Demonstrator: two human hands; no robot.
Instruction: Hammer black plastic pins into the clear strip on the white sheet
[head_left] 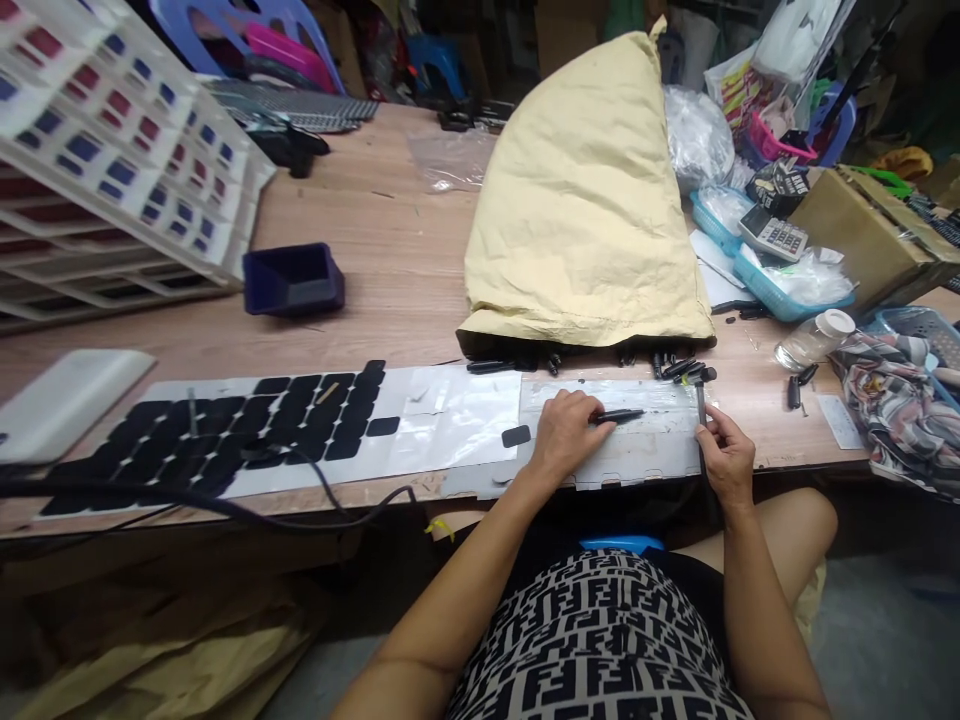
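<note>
My left hand (570, 432) rests over a grey-white board (652, 450) at the table's front edge, its fingers closed on a slim black pointed piece (622, 415). The piece lies low over the board and points right. At the board's right end, my right hand (727, 455) is closed around the dark handle of what looks like a small hammer (702, 405), held upright in the picture with its head away from me. Several similar black pieces (675, 368) lie just beyond the board, along the open edge of a large cream sack (585, 200).
On the left lie a white sheet with black stickers (300, 420), a black cable (300, 522), a dark purple bin (294, 280) and a white crate (135, 150). To the right stand a jar (814, 340), blue baskets (795, 285), a calculator (774, 235) and a bundled cloth (892, 400).
</note>
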